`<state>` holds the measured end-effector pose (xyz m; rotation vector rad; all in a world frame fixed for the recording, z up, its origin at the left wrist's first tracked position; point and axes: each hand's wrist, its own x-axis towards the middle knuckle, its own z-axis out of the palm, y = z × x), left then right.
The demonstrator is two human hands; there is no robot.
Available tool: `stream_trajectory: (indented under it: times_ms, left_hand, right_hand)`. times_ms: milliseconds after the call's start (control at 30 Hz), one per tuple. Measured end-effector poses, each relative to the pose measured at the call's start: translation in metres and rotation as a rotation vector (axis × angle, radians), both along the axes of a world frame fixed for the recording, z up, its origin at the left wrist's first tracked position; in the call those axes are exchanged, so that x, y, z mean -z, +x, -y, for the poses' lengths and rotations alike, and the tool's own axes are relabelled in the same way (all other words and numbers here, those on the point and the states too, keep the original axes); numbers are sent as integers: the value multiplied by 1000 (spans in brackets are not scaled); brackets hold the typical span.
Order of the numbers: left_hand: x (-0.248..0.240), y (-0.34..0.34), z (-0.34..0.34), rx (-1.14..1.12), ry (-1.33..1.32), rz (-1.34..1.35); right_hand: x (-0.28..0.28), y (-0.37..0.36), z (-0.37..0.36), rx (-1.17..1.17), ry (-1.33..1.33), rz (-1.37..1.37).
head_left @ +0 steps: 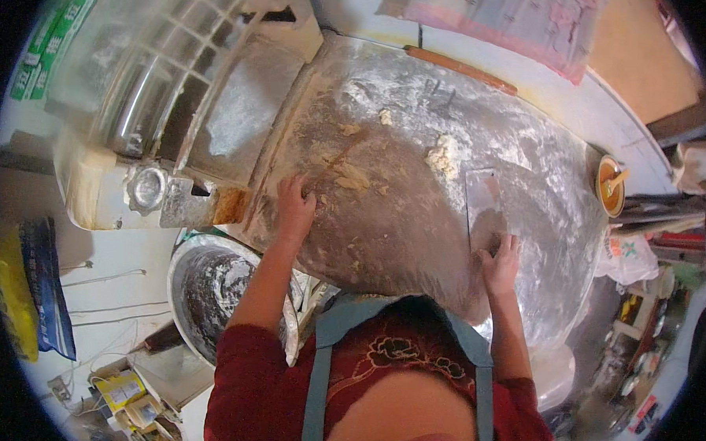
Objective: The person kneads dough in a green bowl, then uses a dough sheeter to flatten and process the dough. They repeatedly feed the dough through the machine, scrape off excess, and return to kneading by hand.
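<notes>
My left hand [294,206] rests on the left part of a floured metal worktable [399,238], beside the edge of a machine. Its fingers are apart, and nothing shows in them. Scattered dough scraps [353,177] lie to its right. On the right side of the table, my right hand [501,265] is closed on the near end of a flat rectangular metal blade, like a dough scraper [484,201]; its grip end is hidden by the fingers. Beyond the blade lies a crumbly lump of dough [444,156], with a smaller piece [385,116] to its left.
A dough-rolling machine [240,109] stands left of the table. Below it sits a large flour-dusted metal basin [208,293]. A wooden rolling pin [462,70] lies along the back edge. An orange-brown bowl [610,187] with a utensil stands at right. Cluttered shelves [651,344] fill the far right.
</notes>
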<state>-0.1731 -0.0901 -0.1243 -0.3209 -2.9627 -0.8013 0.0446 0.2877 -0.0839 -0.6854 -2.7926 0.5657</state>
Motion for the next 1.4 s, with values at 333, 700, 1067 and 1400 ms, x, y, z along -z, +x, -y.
stream_trajectory:
  times_ms: [333,700,1067,1400]
  left_hand:
    - [-41,-25,-56,12,68,43]
    - [-68,53,-196,642,351,-149]
    - [0,55,-96,274,300,154]
    - [1,51,16,-142,-73,11]
  right_hand:
    - [-21,-10,20,92,-304,-292]
    - [-6,-58,-38,253,-1361,-568]
    - [3,29,-57,318,-770,190]
    - [-9,46,-38,340,-1116,-23]
